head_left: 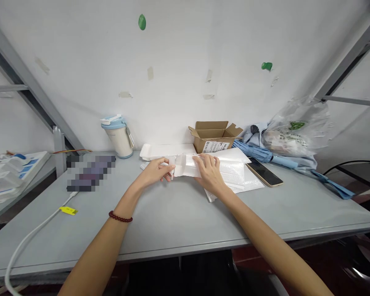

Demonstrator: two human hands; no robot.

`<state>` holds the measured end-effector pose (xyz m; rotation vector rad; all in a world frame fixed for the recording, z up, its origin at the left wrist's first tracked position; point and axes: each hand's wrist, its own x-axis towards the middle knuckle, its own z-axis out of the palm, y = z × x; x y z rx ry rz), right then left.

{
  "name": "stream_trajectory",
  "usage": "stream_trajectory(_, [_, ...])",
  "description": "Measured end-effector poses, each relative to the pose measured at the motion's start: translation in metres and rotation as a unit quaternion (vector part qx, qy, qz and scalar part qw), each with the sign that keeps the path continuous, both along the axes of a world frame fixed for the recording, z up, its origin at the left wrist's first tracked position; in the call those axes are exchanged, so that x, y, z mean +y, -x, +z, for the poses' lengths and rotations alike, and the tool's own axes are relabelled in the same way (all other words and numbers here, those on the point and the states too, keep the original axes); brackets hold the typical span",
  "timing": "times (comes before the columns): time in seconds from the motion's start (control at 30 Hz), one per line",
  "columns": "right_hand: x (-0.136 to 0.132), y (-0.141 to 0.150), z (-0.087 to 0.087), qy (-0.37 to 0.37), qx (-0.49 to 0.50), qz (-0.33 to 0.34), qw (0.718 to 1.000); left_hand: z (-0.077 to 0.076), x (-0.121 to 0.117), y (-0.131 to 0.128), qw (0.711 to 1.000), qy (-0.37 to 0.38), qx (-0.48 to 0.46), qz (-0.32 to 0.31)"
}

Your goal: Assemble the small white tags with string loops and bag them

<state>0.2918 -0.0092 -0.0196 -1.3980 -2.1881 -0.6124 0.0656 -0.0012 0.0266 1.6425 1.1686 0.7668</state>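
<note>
A white bubble mailer (189, 161) is held above the desk, its open end towards the left. My right hand (209, 170) grips it from above, fingers over the bubble lining and the thumb side hidden. My left hand (156, 170) is closed at the mailer's left end, its fingers pinching a small white item (172, 176) whose kind I cannot make out. More white bubble mailers (253, 181) lie flat beneath and to the right of my right hand. A stack of flat white packets (169, 150) lies behind my left hand.
An open cardboard box (214, 142) stands by the wall. To its right are a phone (265, 172), a folded blue umbrella (255, 152) and a plastic bag (296, 131). A cup (120, 137) and a pixelated device (91, 172) with a white cable (33, 232) are on the left.
</note>
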Motion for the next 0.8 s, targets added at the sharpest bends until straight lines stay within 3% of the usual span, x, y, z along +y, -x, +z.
stream_trajectory(0.07, [0.000,0.000,-0.001,-0.002,0.000,0.004,1.000,-0.005,0.002,-0.002,0.999,-0.040,0.016,-0.007])
stream_trajectory(0.27, [0.000,0.002,-0.001,-0.001,0.004,0.015,1.000,-0.021,0.005,-0.011,0.984,-0.152,0.055,0.077])
stream_trajectory(0.47, [-0.001,0.002,0.000,0.005,0.018,0.027,0.999,-0.017,0.000,-0.020,0.994,-0.106,-0.024,0.015])
stream_trajectory(0.53, [0.000,0.002,0.000,0.005,0.024,0.021,0.999,-0.011,0.001,-0.013,0.992,-0.103,-0.056,0.043])
stream_trajectory(0.6, [0.001,0.000,0.000,0.005,0.031,0.010,0.999,-0.008,0.006,-0.002,0.983,-0.125,-0.066,0.121])
stream_trajectory(0.7, [0.003,-0.003,0.001,0.005,0.043,-0.012,0.999,-0.015,0.019,0.016,0.953,-0.207,0.042,0.217])
stream_trajectory(0.8, [0.005,-0.006,0.000,0.003,0.058,-0.031,0.998,-0.033,0.032,0.022,0.918,-0.317,0.161,0.179])
